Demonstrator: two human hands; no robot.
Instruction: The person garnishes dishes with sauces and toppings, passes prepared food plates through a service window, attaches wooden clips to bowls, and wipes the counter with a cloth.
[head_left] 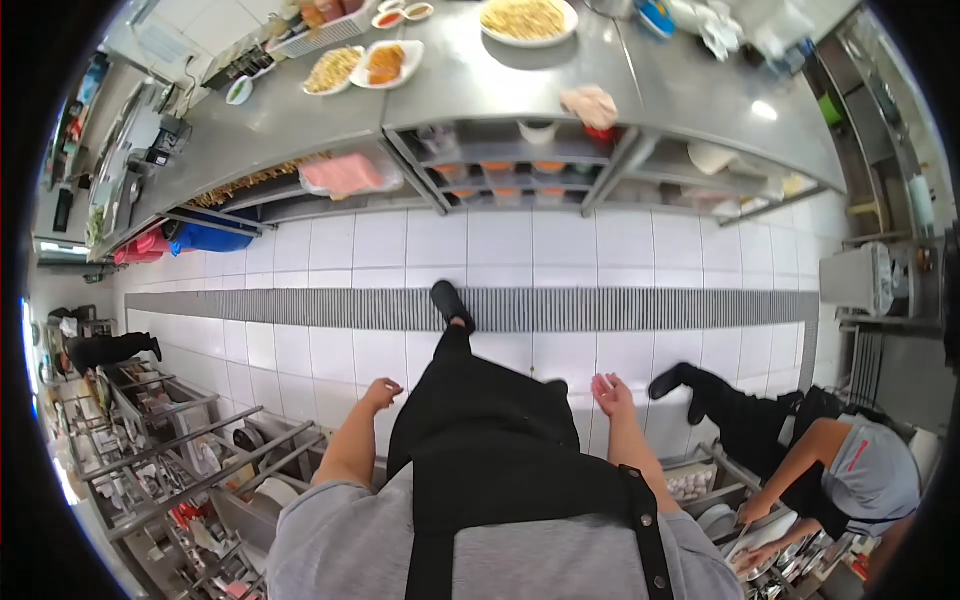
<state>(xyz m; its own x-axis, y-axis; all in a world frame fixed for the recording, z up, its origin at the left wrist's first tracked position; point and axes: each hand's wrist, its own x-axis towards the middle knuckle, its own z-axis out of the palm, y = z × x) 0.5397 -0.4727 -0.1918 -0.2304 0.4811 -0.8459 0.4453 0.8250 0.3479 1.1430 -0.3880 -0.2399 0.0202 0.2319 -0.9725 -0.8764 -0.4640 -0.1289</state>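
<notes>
Both of my arms hang at my sides over the white tiled floor. Beside my black apron on the left is my left hand [383, 393], its fingers partly bent and what they hold, if anything, too small to tell. On the other side, my right hand [611, 395] is palm up with its fingers apart and nothing in it. Neither hand touches the steel counter [470, 95] ahead, which bears a large plate of noodles [527, 18], a plate of orange food [385, 64], a plate of pale food [333, 70] and a crumpled cloth [590, 106].
A floor drain grate [360, 309] crosses in front, under my forward shoe [450, 300]. At the lower right a co-worker [865, 470] bends over a work surface. Metal racks [200, 455] stand at the lower left. Containers [500, 180] fill the shelf under the counter.
</notes>
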